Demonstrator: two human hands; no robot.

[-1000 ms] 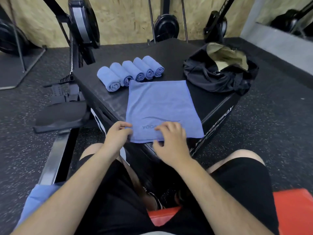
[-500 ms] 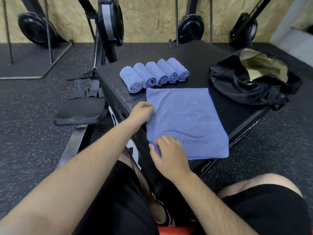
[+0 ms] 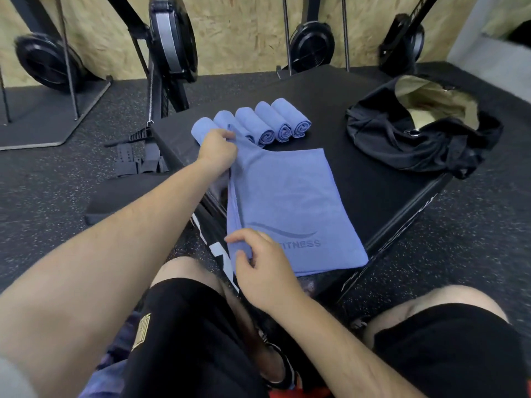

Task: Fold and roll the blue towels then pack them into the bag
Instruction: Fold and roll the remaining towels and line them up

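Observation:
A flat blue towel (image 3: 290, 202) printed with "FITNESS" lies on the black box (image 3: 370, 179) in front of me. My left hand (image 3: 218, 152) pinches its far left corner and holds it lifted. My right hand (image 3: 258, 262) pinches the near left corner, so the left edge stands up off the box. Behind the flat towel, several rolled blue towels (image 3: 267, 124) lie side by side in a row; my left hand covers part of the leftmost one. The black bag (image 3: 413, 145) sits open at the right of the box, its tan lining showing.
Rowing machines (image 3: 169, 50) stand behind and to the left of the box, one with its seat and footrests (image 3: 138, 159) close to the box's left side. The floor is speckled black rubber. More blue fabric (image 3: 115, 366) lies by my left thigh.
Both hands moved to the towel's left edge: the left went to the far corner, the right stayed at the near one. The edge is now lifted. The camera view shifted left.

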